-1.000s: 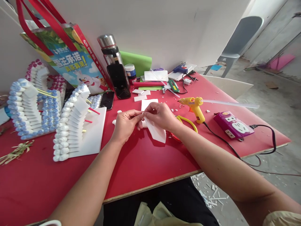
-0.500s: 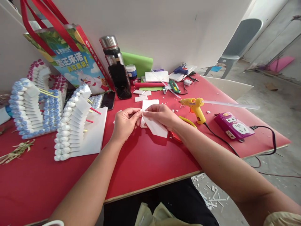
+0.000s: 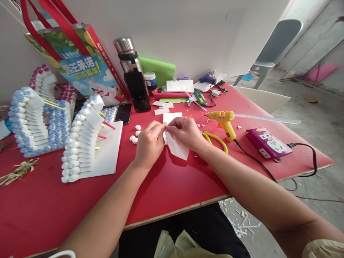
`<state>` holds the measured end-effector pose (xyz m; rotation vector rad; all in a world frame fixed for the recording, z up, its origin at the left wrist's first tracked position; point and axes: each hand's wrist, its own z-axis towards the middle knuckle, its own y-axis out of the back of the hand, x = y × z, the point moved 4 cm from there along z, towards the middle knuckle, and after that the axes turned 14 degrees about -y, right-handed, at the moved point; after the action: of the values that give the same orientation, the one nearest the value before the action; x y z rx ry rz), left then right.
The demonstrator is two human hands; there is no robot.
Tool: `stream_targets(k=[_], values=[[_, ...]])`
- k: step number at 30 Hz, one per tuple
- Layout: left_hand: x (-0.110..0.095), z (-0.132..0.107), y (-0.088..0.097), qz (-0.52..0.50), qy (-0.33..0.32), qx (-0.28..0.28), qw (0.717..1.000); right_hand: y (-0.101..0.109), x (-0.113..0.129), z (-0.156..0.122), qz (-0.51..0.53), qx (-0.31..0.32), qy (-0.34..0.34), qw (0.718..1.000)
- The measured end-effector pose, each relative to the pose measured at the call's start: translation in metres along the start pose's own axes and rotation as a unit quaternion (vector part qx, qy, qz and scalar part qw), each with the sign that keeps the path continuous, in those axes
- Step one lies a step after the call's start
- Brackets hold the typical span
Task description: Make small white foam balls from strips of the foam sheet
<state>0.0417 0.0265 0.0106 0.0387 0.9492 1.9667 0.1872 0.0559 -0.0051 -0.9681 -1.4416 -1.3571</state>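
My right hand (image 3: 185,132) holds a thin white strip (image 3: 177,147), which looks like paper or soft foam, between thumb and fingers; its wide end hangs down toward me. At the strip's far end the fingertips of my left hand (image 3: 149,145) are closed in a pinch, meeting those of my right hand. What lies right between the fingertips is hidden. Several small white rolled pieces (image 3: 138,133) lie just left of my left hand. Behind my hands is a flat white sheet (image 3: 172,116). Yellow-handled pliers or scissors (image 3: 219,140) lie partly under my right forearm.
A yellow glue gun (image 3: 224,120) and a purple power socket (image 3: 268,143) stand right on the red table (image 3: 166,193). At left are a white model (image 3: 88,143) edged with rolled pieces and a blue-and-white one (image 3: 34,125). A phone (image 3: 136,91) leans on a steel flask (image 3: 124,46).
My left hand has turned over and drawn in closer to the right fingertips, uncovering the small white pieces beside it. The strip has swung slightly left, still in my right hand.
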Motion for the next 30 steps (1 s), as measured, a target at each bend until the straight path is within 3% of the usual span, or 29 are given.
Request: stream_targets(k=[3,11,23,30], values=[[0.000,0.000,0.001,-0.026,0.004,-0.010,1.000,0.001,0.000,0.000,-0.002,0.009,0.001,1.000],[0.014,-0.004,-0.003,-0.173,0.136,-0.009,0.975,0.002,0.001,0.003,-0.073,0.011,0.032,0.997],[0.018,-0.004,0.000,-0.204,0.172,-0.013,0.964,0.002,0.004,0.003,-0.044,0.033,0.038,0.998],[0.021,-0.004,-0.005,-0.231,0.200,-0.003,0.952,0.002,0.003,0.003,-0.058,0.030,0.008,0.998]])
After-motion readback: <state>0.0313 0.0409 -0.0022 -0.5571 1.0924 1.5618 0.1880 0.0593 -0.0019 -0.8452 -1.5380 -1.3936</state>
